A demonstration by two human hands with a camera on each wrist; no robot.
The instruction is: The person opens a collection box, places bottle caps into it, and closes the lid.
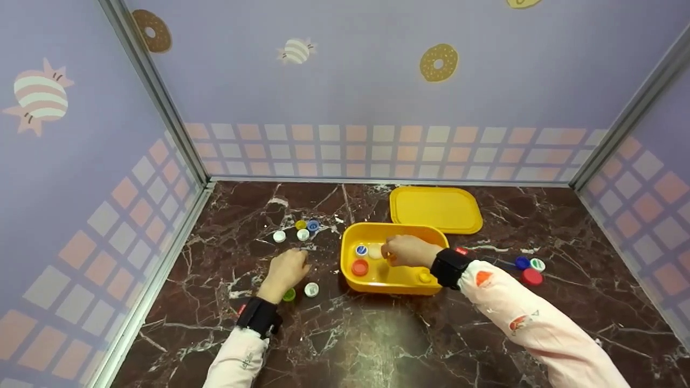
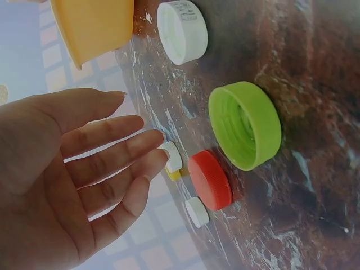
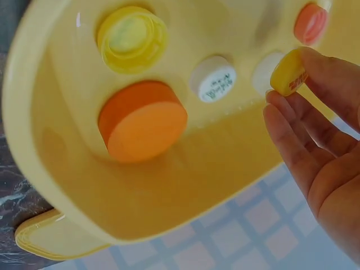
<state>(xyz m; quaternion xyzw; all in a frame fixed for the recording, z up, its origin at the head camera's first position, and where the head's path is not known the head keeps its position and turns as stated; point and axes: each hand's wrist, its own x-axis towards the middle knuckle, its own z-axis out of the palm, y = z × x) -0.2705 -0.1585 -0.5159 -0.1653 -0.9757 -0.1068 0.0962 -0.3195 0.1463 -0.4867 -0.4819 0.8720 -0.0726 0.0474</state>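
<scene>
My right hand [image 1: 408, 251] reaches into a yellow plastic box [image 1: 393, 286]. In the right wrist view it pinches a small yellow bottle cap [image 3: 288, 73] with print between thumb and fingertips. Below lie an orange cap [image 3: 143, 124], another yellow cap [image 3: 132, 39], a white cap with green print [image 3: 214, 79] and a red cap [image 3: 310, 23]. My left hand [image 1: 285, 272] hovers left of the box, fingers loosely bent and holding nothing. Near it on the table are a green cap [image 2: 244, 126], a red cap [image 2: 210, 180] and a white cap [image 2: 183, 32].
The box's yellow lid [image 1: 436, 210] lies behind it on the dark marbled table. To the right sit a blue cap [image 1: 522, 262], a white cap [image 1: 537, 264] and a red cap [image 1: 532, 277]. Several more caps lie beyond my left hand. Patterned walls [image 1: 345, 97] enclose the table.
</scene>
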